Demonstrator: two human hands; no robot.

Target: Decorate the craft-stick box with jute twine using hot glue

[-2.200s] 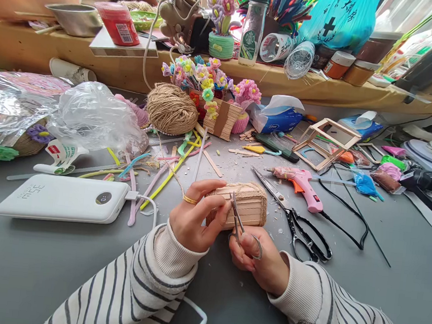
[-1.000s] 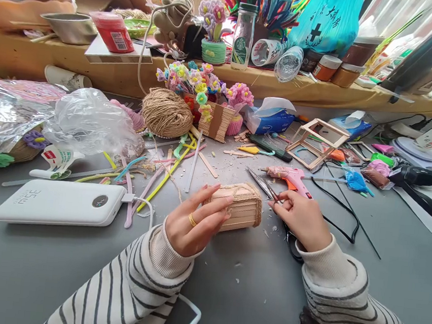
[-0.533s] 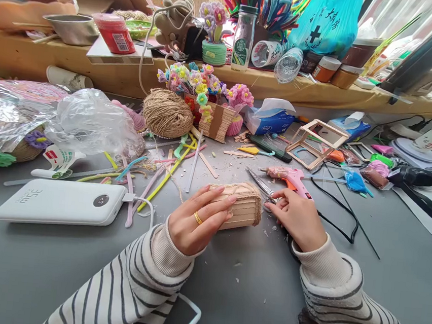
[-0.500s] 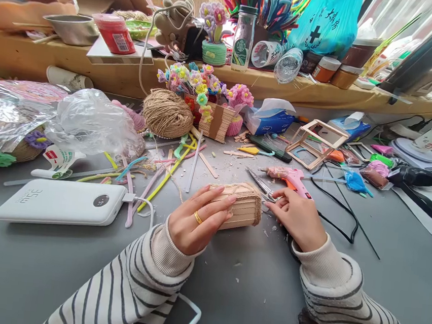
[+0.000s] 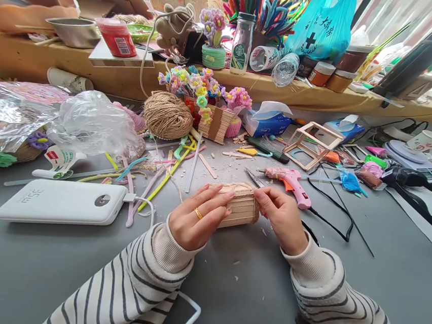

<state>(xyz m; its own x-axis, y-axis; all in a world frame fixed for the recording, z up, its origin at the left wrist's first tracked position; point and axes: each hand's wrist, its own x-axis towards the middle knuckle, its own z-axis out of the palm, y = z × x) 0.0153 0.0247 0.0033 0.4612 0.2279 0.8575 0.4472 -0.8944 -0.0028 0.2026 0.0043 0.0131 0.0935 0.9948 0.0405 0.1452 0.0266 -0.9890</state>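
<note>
My left hand [image 5: 197,216], with a ring on one finger, is closed over the left part of a small craft-stick box [image 5: 240,210], which is tilted on its side on the table. Jute twine [image 5: 256,214] edges the box's rim and right end. At the upper right corner my right hand [image 5: 283,217] pinches the twine between thumb and forefinger. Its other fingers are partly hidden. Just behind lie scissors [image 5: 252,176], their handles covered by the right hand. Beyond that hand a pink glue gun [image 5: 292,182] lies on its side.
A white power bank [image 5: 61,203] with a cable lies at left. Behind are a ball of twine [image 5: 167,115], a bundle of craft sticks [image 5: 219,126], loose pipe cleaners, a wooden stick frame [image 5: 311,145] and a tissue pack [image 5: 268,120]. The glue gun's black cord curls at right.
My right hand has moved left from beside the scissors' handles to the box's right corner and now pinches the twine there. The left hand keeps its hold on the box.
</note>
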